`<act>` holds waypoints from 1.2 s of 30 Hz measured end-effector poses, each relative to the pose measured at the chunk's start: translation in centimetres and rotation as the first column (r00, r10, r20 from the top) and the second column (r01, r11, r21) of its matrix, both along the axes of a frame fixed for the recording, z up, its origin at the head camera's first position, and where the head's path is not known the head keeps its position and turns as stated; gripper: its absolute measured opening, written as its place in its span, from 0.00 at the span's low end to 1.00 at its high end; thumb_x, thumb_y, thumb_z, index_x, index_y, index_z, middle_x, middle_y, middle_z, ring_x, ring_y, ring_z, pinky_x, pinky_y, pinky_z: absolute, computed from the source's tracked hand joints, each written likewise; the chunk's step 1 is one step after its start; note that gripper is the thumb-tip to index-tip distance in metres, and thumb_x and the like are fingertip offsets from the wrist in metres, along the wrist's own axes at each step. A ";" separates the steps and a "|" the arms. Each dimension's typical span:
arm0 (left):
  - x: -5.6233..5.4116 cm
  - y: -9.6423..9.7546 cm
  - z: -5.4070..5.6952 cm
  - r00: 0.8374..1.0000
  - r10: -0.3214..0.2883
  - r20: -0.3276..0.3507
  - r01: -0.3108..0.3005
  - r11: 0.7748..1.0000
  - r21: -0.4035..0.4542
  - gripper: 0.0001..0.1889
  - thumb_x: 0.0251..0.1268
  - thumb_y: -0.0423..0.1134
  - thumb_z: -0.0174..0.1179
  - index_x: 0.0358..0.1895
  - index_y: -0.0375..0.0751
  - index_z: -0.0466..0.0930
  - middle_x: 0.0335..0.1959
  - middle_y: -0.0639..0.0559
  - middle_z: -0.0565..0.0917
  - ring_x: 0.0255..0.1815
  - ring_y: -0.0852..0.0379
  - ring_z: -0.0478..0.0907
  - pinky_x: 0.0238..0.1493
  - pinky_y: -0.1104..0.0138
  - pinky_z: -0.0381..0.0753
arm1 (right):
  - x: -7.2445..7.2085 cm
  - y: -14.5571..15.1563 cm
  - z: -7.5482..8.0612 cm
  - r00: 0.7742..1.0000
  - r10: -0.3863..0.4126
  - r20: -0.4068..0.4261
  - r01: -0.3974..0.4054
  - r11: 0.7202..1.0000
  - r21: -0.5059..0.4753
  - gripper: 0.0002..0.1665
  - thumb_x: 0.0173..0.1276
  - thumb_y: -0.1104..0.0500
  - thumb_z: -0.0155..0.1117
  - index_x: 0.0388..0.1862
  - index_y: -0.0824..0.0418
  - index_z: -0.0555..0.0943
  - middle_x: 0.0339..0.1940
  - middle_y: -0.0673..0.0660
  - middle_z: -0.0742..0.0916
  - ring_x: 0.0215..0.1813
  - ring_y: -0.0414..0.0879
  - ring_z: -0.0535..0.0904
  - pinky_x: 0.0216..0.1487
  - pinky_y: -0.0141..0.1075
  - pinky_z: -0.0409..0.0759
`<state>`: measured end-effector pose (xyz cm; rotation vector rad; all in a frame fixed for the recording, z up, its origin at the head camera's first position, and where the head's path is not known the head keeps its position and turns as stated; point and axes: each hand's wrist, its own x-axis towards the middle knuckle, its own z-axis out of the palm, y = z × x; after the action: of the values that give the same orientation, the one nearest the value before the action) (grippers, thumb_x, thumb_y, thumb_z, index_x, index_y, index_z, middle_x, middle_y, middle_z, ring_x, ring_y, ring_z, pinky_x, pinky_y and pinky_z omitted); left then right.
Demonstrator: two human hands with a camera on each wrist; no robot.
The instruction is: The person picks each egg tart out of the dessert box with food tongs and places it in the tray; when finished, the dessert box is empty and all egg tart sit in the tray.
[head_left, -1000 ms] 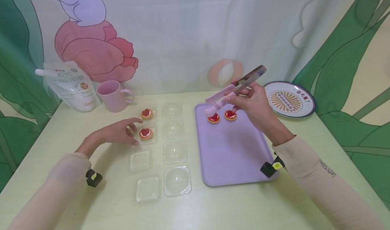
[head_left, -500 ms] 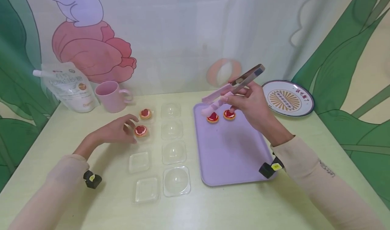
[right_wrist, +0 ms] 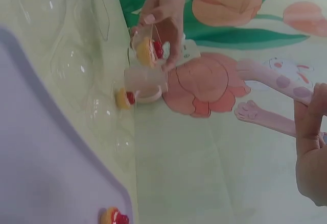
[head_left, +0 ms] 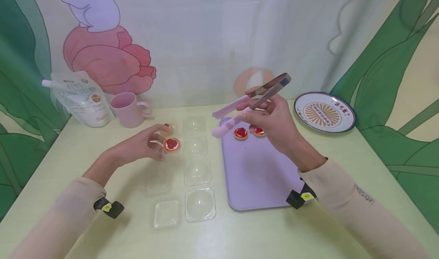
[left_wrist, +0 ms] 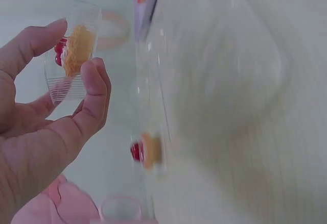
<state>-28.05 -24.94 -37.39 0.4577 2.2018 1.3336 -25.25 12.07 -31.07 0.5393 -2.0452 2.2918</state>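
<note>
My left hand (head_left: 138,146) pinches a small clear plastic box (left_wrist: 64,89) between thumb and fingers, raised off the table. Inside it sits a mini tart (left_wrist: 80,48) with white cream and red topping. Just behind that hand, a second tart (head_left: 167,128) stands in its own clear box, partly covered by the fingers. My right hand (head_left: 274,122) grips a pair of tongs with metal arms and pink paw-shaped ends (right_wrist: 250,110). The tong tips are spread apart, with nothing between them, over the left edge of the purple tray (head_left: 253,190).
Two more tarts lie on the tray's far end, one tart (head_left: 241,133) in plain sight. Several clear domed lids (head_left: 197,171) form a column left of the tray. Empty clear boxes (head_left: 167,214) sit nearer. A pink mug (head_left: 127,110), white pouch (head_left: 80,99) and plate (head_left: 324,112) stand behind.
My left hand has lifted the boxed tart and shifted it right. The right hand has moved slightly left with the tongs, whose tips now reach past the tray's left edge.
</note>
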 end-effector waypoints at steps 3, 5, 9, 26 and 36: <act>0.6 1.7 0.1 0.999 -0.026 0.032 0.026 1.000 0.011 0.39 0.57 0.29 0.67 0.72 0.45 0.58 0.62 0.38 0.70 0.52 0.43 0.81 0.54 0.64 0.82 | 0.6 -0.7 0.2 1.000 0.031 -0.001 -0.031 0.999 0.022 0.26 0.62 0.74 0.66 0.57 0.60 0.74 0.38 0.48 0.91 0.32 0.42 0.88 0.25 0.30 0.79; 1.0 2.8 0.2 0.997 -0.053 0.056 0.052 0.999 0.014 0.39 0.58 0.29 0.67 0.71 0.46 0.58 0.62 0.37 0.70 0.52 0.43 0.81 0.54 0.62 0.82 | 1.0 -1.1 0.3 0.998 0.067 0.008 -0.067 0.997 0.027 0.28 0.61 0.76 0.65 0.59 0.62 0.72 0.39 0.50 0.91 0.30 0.42 0.87 0.25 0.30 0.78; 1.9 4.6 0.3 0.991 -0.106 0.084 0.106 0.994 0.015 0.39 0.58 0.30 0.67 0.71 0.49 0.58 0.63 0.38 0.70 0.50 0.45 0.82 0.54 0.61 0.82 | 1.7 -1.6 0.0 0.992 0.127 0.022 -0.128 0.989 0.073 0.31 0.60 0.77 0.66 0.61 0.65 0.70 0.40 0.51 0.91 0.30 0.44 0.85 0.24 0.33 0.78; 3.9 7.9 1.0 0.976 -0.188 0.107 0.181 0.981 0.070 0.40 0.56 0.29 0.68 0.70 0.55 0.60 0.57 0.41 0.73 0.42 0.50 0.82 0.50 0.60 0.82 | 3.8 -2.8 -1.8 0.975 0.223 0.002 -0.215 0.933 0.288 0.29 0.57 0.75 0.71 0.57 0.68 0.73 0.44 0.68 0.89 0.34 0.44 0.88 0.19 0.41 0.80; 4.5 8.3 1.2 0.976 -0.201 0.081 0.197 0.978 0.063 0.39 0.56 0.28 0.68 0.69 0.53 0.61 0.52 0.42 0.73 0.43 0.50 0.82 0.47 0.61 0.83 | 4.0 -3.0 -2.6 0.972 0.233 -0.021 -0.213 0.919 0.330 0.26 0.58 0.75 0.70 0.54 0.69 0.72 0.42 0.68 0.89 0.34 0.47 0.88 0.24 0.43 0.84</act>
<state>-23.58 -16.60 -36.22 0.6120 1.9950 1.2839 -21.23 9.03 -33.69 0.8890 -2.4648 2.0135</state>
